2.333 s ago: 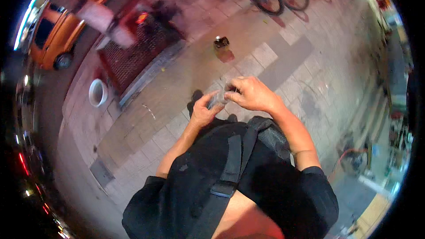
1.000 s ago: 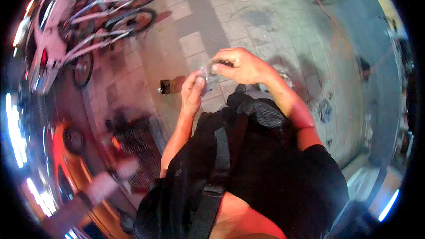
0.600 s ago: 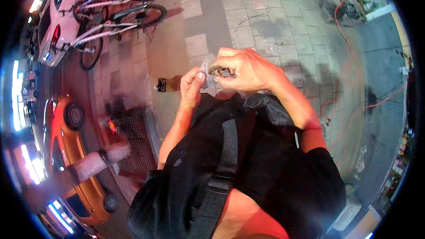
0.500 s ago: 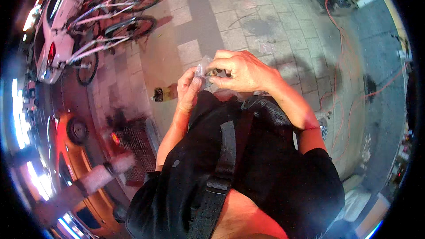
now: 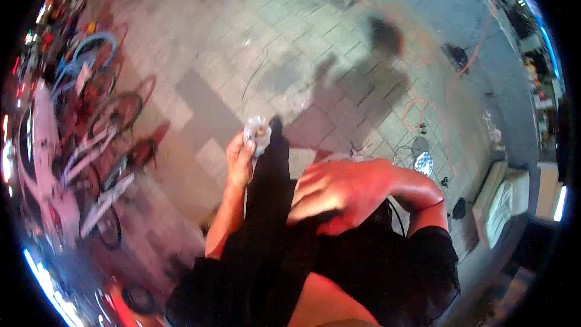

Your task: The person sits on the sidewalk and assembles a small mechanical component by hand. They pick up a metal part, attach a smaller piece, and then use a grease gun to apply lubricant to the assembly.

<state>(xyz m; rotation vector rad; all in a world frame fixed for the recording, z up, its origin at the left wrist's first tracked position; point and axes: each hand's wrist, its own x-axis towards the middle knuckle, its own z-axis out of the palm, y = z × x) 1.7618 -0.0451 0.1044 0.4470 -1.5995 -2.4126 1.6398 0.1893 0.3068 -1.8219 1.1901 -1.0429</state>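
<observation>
My left hand (image 5: pixel 241 160) is raised in front of my chest, its fingers (image 5: pixel 248 143) pinched around a small crumpled clear wrapper (image 5: pixel 257 133) with something brownish inside. I judge the pinch sits at the wrapper's lower edge so the contents stay up and visible. My right hand (image 5: pixel 342 192) is apart from the wrapper, close to my body, fingers half curled and spread over the black strap (image 5: pixel 275 206) of the bag on my front; they grasp nothing that I can see, though blur hides the fingertips. Below lies grey paving (image 5: pixel 242 36). Parked bikes (image 5: pixel 91 139) stand at my left, and an orange cable (image 5: pixel 423 106) loops at the right.
</observation>
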